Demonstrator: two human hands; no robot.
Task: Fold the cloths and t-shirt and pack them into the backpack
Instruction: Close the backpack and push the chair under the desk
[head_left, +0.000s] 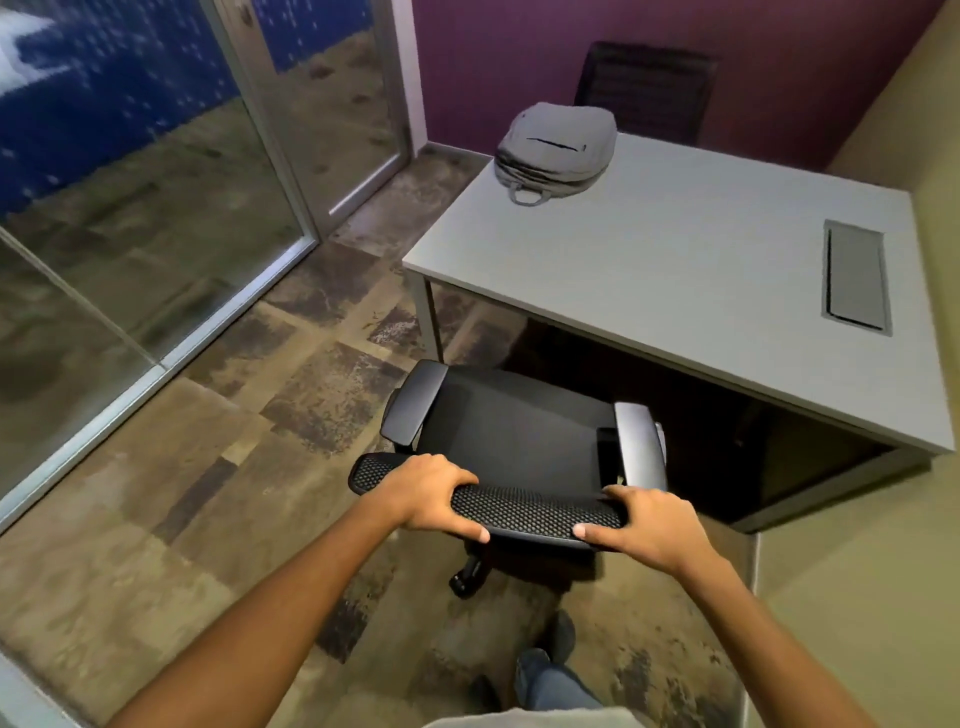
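Note:
A grey backpack (558, 150) lies flat and zipped on the far left corner of the grey desk (675, 260), its handle pointing toward me. No cloths or t-shirt are in view. My left hand (434, 496) grips the left part of the mesh top of a black office chair's backrest (530, 512). Gripping the right part of the same backrest is my right hand (652, 525). The chair stands in front of the desk's near left side, well short of the backpack.
A second dark chair (647, 91) stands behind the desk against the purple wall. A cable hatch (854, 275) is set into the desk at right. Glass partitions (156, 234) run along the left. Patterned carpet covers the floor; my foot (556, 639) is below the chair.

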